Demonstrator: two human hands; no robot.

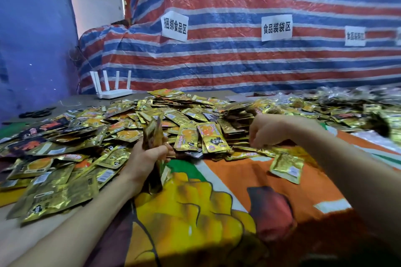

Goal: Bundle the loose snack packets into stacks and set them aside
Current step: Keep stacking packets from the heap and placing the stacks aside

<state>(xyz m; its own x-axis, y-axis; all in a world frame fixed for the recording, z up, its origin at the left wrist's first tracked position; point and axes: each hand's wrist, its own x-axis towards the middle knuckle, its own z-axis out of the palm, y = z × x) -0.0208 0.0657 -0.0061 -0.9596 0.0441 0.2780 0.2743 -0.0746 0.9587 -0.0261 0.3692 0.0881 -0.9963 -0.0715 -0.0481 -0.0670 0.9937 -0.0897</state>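
Note:
A big heap of gold snack packets (134,119) covers the table's middle and left. My left hand (145,158) grips an upright stack of packets (153,134), held on edge above the printed cloth. My right hand (264,130) reaches down with curled fingers onto packets at the pile's right edge (253,149); whether it pinches one I cannot tell. One loose gold packet (287,166) lies alone on the orange cloth, to the right of both hands.
A colourful printed cloth (217,201) covers the near table. A white router (114,91) stands at the back left, black scissors (35,112) lie beside it. A striped tarp (238,60) with paper labels walls the back. More packets (347,106) spread far right.

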